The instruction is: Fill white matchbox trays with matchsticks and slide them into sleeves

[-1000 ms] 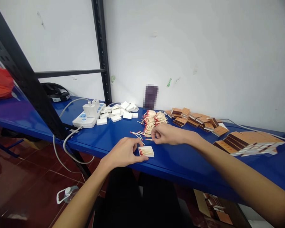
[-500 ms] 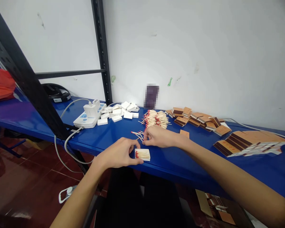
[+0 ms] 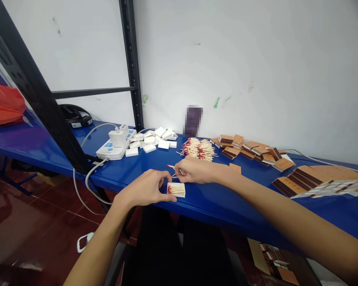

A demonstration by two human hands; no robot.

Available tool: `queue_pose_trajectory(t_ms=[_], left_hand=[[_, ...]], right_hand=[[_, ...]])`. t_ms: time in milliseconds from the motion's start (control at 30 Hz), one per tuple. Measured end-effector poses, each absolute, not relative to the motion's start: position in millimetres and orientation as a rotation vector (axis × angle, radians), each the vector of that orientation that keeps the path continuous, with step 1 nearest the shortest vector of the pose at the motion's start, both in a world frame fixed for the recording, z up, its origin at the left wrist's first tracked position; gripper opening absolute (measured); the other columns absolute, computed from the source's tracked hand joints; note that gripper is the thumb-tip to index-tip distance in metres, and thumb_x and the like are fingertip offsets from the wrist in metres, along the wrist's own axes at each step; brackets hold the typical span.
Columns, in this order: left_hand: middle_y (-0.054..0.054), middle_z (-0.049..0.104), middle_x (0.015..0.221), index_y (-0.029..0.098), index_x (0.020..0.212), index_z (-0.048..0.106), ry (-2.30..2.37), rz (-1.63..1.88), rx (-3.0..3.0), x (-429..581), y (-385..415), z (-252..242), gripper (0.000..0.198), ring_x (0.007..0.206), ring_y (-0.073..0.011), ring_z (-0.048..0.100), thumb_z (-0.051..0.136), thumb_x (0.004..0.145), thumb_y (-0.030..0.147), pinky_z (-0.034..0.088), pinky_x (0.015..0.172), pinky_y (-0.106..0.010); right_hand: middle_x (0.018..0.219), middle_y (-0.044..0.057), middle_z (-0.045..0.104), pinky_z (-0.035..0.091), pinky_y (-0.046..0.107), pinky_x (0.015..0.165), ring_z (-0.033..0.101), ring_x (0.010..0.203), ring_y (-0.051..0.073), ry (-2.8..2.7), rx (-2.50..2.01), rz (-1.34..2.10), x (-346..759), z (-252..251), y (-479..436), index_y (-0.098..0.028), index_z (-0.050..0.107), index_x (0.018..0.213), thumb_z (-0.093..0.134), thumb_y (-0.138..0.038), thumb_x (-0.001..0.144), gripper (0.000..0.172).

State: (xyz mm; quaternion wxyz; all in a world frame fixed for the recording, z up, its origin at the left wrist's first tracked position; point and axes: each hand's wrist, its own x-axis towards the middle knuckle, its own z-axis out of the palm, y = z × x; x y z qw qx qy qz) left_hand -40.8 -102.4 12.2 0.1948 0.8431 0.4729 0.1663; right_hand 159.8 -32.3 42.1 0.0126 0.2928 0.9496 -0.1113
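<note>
My left hand grips the left side of a small white matchbox tray that lies on the blue table and is partly filled with red-tipped matches. My right hand is just behind the tray, its fingers pinched on a few loose matches on the table. A heap of red-tipped matches lies further back. Empty white trays are piled to the left of the heap.
Brown matchbox sleeves lie scattered at the back right, with stacked rows further right. A white power strip with cables sits at the left beside a black shelf post. A red bag rests far left.
My right hand slid left from the edge of the match heap to the loose matches near the tray. The tray and my left hand shifted slightly left.
</note>
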Motion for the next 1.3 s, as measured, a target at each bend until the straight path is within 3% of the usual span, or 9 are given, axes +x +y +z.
queue_pose_trajectory(t_ms=[133, 267, 433, 600, 1033, 1133, 1300], left_hand=[[0.005, 0.051, 0.066, 0.02, 0.087, 0.062, 1.31, 0.479, 2.348, -42, -103, 13, 0.043, 0.056, -0.0124, 0.046, 0.073, 0.073, 0.059, 0.03, 0.054, -0.026], [0.006, 0.051, 0.066, 0.02, 0.085, 0.061, 1.304, 0.478, 2.345, -43, -103, 13, 0.041, 0.057, -0.012, 0.045, 0.074, 0.073, 0.057, 0.03, 0.054, -0.025], [0.005, 0.05, 0.066, 0.02, 0.085, 0.064, 1.314, 0.472, 2.343, -43, -103, 12, 0.039, 0.057, -0.0123, 0.045, 0.074, 0.073, 0.056, 0.03, 0.054, -0.025], [0.005, 0.052, 0.068, 0.019, 0.09, 0.065, 1.314, 0.459, 2.336, -44, -103, 12, 0.041, 0.059, -0.0128, 0.047, 0.073, 0.073, 0.057, 0.03, 0.055, -0.025], [0.004, 0.053, 0.062, 0.02, 0.079, 0.057, 1.436, 0.543, 2.308, -36, -100, 8, 0.047, 0.057, -0.0147, 0.048, 0.071, 0.071, 0.064, 0.028, 0.054, -0.026], [0.004, 0.052, 0.061, 0.02, 0.08, 0.057, 1.462, 0.526, 2.356, -33, -100, 9, 0.045, 0.057, -0.0151, 0.047, 0.07, 0.072, 0.063, 0.028, 0.055, -0.027], [0.005, 0.053, 0.065, 0.021, 0.089, 0.062, 1.423, 0.505, 2.362, -35, -100, 9, 0.045, 0.057, -0.0136, 0.048, 0.071, 0.072, 0.062, 0.029, 0.056, -0.026]], right_hand=[[0.067, 0.001, 0.062, 0.034, 0.023, 0.059, 0.051, 0.059, 0.013, 3.002, 0.824, -0.334, 155, 38, -26, -0.013, 0.068, 0.099, 0.059, -0.016, 0.079, 0.022], [0.068, 0.002, 0.062, 0.035, 0.024, 0.06, 0.051, 0.06, 0.013, 2.951, 0.826, -0.375, 154, 42, -23, -0.015, 0.067, 0.093, 0.056, -0.016, 0.083, 0.015], [0.079, 0.004, 0.064, 0.035, 0.024, 0.061, 0.054, 0.067, 0.015, 2.941, 0.846, -0.393, 151, 46, -20, -0.015, 0.061, 0.111, 0.059, -0.021, 0.084, 0.027], [0.069, 0.0, 0.058, 0.033, 0.024, 0.057, 0.049, 0.061, 0.013, 2.875, 0.78, -0.435, 149, 46, -22, -0.016, 0.063, 0.092, 0.05, -0.019, 0.09, 0.013], [0.066, 0.0, 0.058, 0.033, 0.024, 0.057, 0.049, 0.059, 0.013, 2.861, 0.961, -0.654, 170, 60, -52, -0.016, 0.062, 0.086, 0.052, -0.033, 0.09, 0.02], [0.076, 0.004, 0.063, 0.034, 0.025, 0.059, 0.052, 0.065, 0.015, 2.909, 1.067, -0.592, 172, 55, -44, -0.016, 0.062, 0.096, 0.046, -0.034, 0.094, 0.025], [0.087, 0.007, 0.064, 0.035, 0.026, 0.065, 0.055, 0.076, 0.017, 3.008, 1.0, -0.236, 180, 42, -19, -0.017, 0.059, 0.108, 0.047, -0.02, 0.093, 0.02]])
